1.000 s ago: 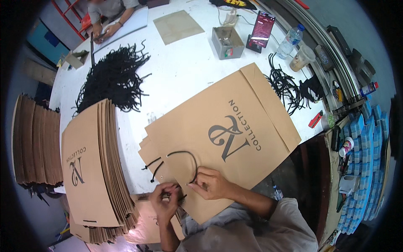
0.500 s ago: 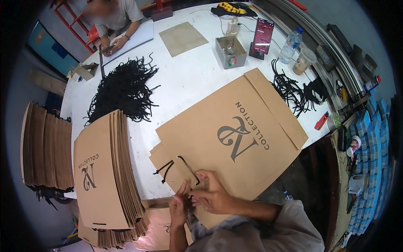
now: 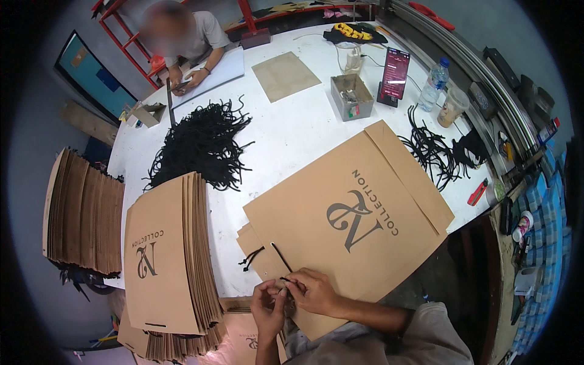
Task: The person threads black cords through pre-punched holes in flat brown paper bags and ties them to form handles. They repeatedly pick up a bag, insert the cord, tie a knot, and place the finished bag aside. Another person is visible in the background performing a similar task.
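A flat brown paper bag (image 3: 304, 213) with a dark printed emblem lies at a slant before me, its lower corner near my lap. A black cord (image 3: 281, 257) comes out of a hole near the bag's left edge and runs to my fingers; knotted black ends (image 3: 252, 258) stick out past that edge. My right hand (image 3: 315, 293) pinches the cord near its end, over the bag. Close against it, my left hand (image 3: 269, 304) has its fingers curled and thumb raised at the same cord end. The fingertips partly hide the cord there.
Stacked brown bags (image 3: 164, 255) stand at the left, more bags (image 3: 82, 213) beyond. A heap of black cords (image 3: 198, 146) lies behind; others (image 3: 429, 152) lie right, near a red cutter (image 3: 478, 191), metal box (image 3: 351, 97), phone (image 3: 395, 73) and bottle (image 3: 434, 85). Another person (image 3: 201, 42) sits opposite.
My hands have come together at the cord's end, and the cord now runs straighter from its hole to my fingers. The whole view has shifted slightly, moving the scene to the right.
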The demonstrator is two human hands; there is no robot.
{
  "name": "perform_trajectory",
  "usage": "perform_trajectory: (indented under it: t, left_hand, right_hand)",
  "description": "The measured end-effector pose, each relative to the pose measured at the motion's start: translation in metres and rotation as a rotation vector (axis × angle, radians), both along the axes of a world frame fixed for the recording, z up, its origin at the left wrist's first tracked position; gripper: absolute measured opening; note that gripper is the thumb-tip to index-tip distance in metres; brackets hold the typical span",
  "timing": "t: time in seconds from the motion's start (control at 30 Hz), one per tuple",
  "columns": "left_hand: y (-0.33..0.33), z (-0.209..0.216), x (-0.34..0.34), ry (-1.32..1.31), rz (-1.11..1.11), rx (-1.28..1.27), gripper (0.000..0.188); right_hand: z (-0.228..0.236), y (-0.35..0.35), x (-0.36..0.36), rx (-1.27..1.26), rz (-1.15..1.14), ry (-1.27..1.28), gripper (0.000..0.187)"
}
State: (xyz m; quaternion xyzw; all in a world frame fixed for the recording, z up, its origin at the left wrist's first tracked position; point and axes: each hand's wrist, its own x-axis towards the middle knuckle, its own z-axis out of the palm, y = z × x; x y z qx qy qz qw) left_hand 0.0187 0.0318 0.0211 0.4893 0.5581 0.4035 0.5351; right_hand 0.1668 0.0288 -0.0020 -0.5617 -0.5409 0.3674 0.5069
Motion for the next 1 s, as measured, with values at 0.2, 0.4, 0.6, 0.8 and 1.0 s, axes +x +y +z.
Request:
perform_trajectory:
  t: [0.2, 0.4, 0.6, 0.8, 1.0]
  left_hand:
    - [0.006, -0.013, -0.020, 0.533, -0.205, 0.602, 0.014]
    - [0.008, -0.017, -0.010, 0.116, -0.069, 0.373, 0.014]
    - [0.004, -0.029, -0.008, 0.248, -0.138, 0.495, 0.018]
    - [0.007, -0.030, 0.001, 0.255, -0.081, 0.539, 0.010]
    - [-0.017, -0.012, -0.019, -0.131, 0.005, 0.167, 0.004]
  right_hand:
    - [-0.011, -0.003, -0.001, 0.219, 0.076, -0.255, 0.013]
    - [-0.015, 0.003, 0.014, 0.149, 0.248, -0.009, 0.010]
    - [-0.003, 0.004, 0.023, -0.084, 0.207, 0.176, 0.009]
    - [-0.016, 0.000, 0.019, -0.096, 0.242, 0.247, 0.016]
    - [-0.010, -0.001, 0.010, 0.256, 0.260, -0.288, 0.020]
